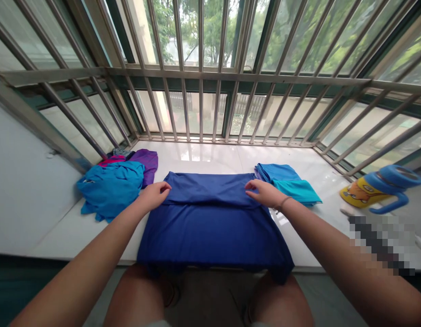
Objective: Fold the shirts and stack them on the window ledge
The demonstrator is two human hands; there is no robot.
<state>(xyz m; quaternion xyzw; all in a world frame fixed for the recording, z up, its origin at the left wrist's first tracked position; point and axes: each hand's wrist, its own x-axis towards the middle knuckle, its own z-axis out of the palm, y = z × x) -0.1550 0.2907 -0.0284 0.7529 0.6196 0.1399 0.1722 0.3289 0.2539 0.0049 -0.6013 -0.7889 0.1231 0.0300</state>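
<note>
A dark blue garment (210,234) lies spread in front of me, its far part folded over into a band and its near edge hanging over the ledge's front. At the band's left end, my left hand (158,194) has its fingers curled closed on the fabric. My right hand (264,194) is at the opposite end, fingers bent in a loose pinch on the cloth's edge. The exact kind of garment cannot be made out. Close beyond the right hand sit a folded blue cloth (280,171) and a folded turquoise cloth (297,191).
On the left of the white ledge (186,156) is a crumpled pile with a bright blue garment (111,186) and a purple one (147,164). A yellow and blue mug-like bottle (375,188) stands at the right. Metal window bars (201,109) enclose the far side.
</note>
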